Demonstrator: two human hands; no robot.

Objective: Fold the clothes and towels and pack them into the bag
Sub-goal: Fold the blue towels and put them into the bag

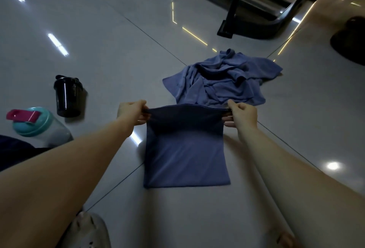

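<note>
A blue towel (185, 152) lies stretched on the glossy floor in front of me, its near edge flat and its far edge lifted. My left hand (132, 112) pinches the far left corner. My right hand (242, 114) pinches the far right corner. Both hold that edge taut a little above the floor. Just beyond it lies a crumpled heap of blue cloth (223, 78). No bag shows plainly in view.
A black shaker cup (67, 96) stands on the floor at the left, with a teal-lidded bottle (37, 126) nearer me. Black machine legs (235, 10) stand at the back. A dark round object (351, 40) sits at the far right. A white shoe (88, 232) is at the bottom.
</note>
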